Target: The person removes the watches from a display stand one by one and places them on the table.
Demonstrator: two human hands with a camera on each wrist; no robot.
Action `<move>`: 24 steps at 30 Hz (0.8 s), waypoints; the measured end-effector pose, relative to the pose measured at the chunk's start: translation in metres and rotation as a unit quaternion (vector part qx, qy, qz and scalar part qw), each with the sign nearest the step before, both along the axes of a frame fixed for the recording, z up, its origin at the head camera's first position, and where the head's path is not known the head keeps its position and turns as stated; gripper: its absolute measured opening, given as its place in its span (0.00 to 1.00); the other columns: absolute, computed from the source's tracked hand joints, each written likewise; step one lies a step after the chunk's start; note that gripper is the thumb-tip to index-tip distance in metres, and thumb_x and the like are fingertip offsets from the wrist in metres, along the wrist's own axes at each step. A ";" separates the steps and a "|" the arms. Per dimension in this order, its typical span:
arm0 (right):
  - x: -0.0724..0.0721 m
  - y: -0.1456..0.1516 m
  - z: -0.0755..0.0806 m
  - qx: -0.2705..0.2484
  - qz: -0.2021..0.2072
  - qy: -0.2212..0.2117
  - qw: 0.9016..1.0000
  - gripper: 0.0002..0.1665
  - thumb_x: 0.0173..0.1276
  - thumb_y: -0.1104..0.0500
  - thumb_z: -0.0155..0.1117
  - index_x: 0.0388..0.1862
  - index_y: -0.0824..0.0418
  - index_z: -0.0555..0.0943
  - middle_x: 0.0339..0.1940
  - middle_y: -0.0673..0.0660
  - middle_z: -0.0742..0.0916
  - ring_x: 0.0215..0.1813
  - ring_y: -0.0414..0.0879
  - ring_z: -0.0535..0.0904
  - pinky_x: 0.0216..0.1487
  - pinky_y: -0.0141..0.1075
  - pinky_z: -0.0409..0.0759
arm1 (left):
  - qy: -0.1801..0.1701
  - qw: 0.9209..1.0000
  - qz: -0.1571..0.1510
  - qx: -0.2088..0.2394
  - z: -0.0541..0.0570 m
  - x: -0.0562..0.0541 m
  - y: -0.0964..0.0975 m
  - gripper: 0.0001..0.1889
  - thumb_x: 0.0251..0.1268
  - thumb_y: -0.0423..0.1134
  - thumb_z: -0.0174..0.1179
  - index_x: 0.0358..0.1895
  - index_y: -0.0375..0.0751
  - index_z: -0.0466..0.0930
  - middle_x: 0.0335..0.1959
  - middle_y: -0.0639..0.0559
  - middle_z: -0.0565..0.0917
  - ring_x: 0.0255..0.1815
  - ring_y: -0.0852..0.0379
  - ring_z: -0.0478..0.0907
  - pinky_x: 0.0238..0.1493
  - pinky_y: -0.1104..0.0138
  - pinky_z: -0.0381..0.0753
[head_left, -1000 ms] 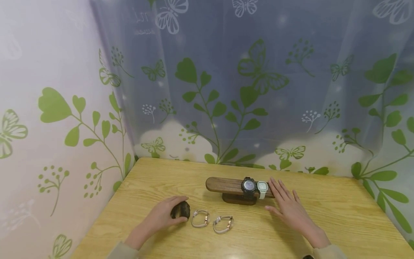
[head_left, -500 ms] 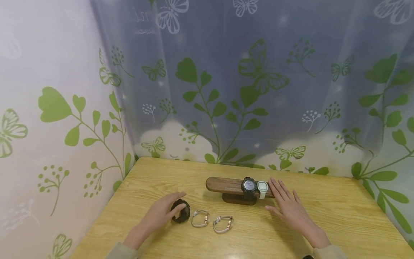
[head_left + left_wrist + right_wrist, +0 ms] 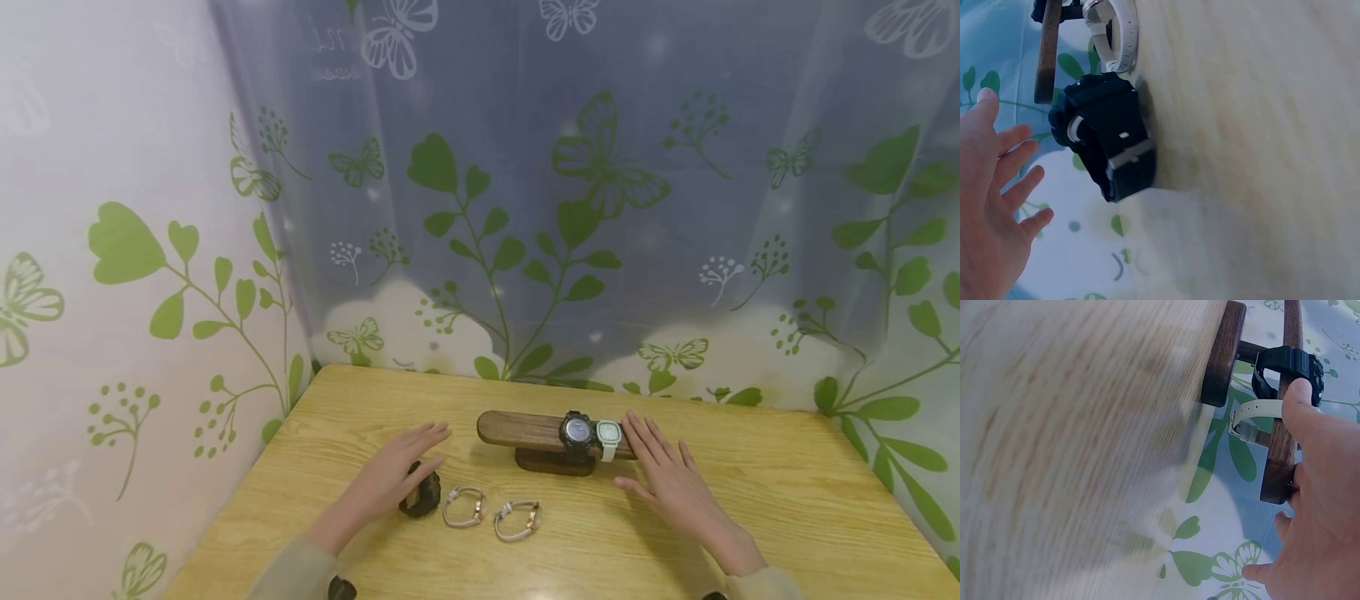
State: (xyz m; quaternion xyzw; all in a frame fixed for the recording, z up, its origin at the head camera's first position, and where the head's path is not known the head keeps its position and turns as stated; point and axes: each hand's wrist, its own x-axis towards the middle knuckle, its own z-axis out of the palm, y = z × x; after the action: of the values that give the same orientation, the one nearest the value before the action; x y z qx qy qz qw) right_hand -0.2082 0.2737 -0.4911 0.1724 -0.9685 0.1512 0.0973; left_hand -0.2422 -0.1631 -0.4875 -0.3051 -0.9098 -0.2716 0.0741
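Observation:
A black watch (image 3: 422, 492) with its strap closed into a loop stands on the table, seen large in the left wrist view too (image 3: 1107, 131). My left hand (image 3: 386, 475) hovers over its left side, fingers spread and holding nothing. Toward the back is a wooden watch stand (image 3: 517, 429) with a dark digital watch (image 3: 577, 430) and a white square-faced watch (image 3: 608, 433) around its bar. Straight fingers of my right hand (image 3: 671, 483) rest at the bar's right end, thumb held apart. In the right wrist view, the thumb overlaps the white strap (image 3: 1260, 410).
Two light-strapped watches with rose-gold cases lie looped on the wooden table (image 3: 630, 550), a left one (image 3: 465, 507) and a right one (image 3: 517, 521), both to the right of the black watch. A curtain (image 3: 480, 208) with leaf and butterfly prints hangs behind the table.
My left hand has let go of the black watch, its fingers opening and moving forward and to the right above it. The watch stays on the table. The right hand keeps its place.

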 end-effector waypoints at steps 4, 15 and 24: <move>-0.001 0.001 -0.001 0.003 -0.002 0.000 1.000 0.55 0.72 0.43 0.65 0.85 0.52 0.43 0.86 0.54 0.50 0.84 0.59 0.45 0.72 0.75 0.46 | 0.006 1.000 -0.018 -0.024 0.005 -0.009 0.009 0.27 0.81 0.51 0.49 0.77 0.47 0.65 0.77 0.49 0.67 0.79 0.44 0.61 0.78 0.43 0.57; 0.000 -0.001 0.000 0.012 -0.003 0.020 1.000 0.55 0.72 0.43 0.65 0.85 0.52 0.44 0.85 0.55 0.51 0.83 0.61 0.48 0.72 0.75 0.49 | 0.029 0.994 -0.068 -0.087 0.012 -0.027 0.029 0.30 0.82 0.53 0.46 0.80 0.46 0.60 0.79 0.47 0.63 0.80 0.45 0.58 0.79 0.44 0.54; -0.001 0.000 -0.004 0.008 -0.002 0.016 1.000 0.55 0.72 0.43 0.65 0.85 0.52 0.44 0.86 0.53 0.50 0.84 0.56 0.43 0.71 0.76 0.50 | 0.025 0.987 -0.095 -0.127 0.016 -0.031 0.043 0.30 0.84 0.53 0.43 0.81 0.47 0.55 0.82 0.49 0.57 0.81 0.45 0.55 0.79 0.43 0.51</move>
State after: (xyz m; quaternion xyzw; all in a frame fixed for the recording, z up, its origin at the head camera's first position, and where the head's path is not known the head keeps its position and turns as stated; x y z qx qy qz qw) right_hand -0.2093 0.2741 -0.4948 0.1737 -0.9683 0.1404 0.1119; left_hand -0.2729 -0.1205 -0.4718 -0.4035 -0.9017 -0.1518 0.0315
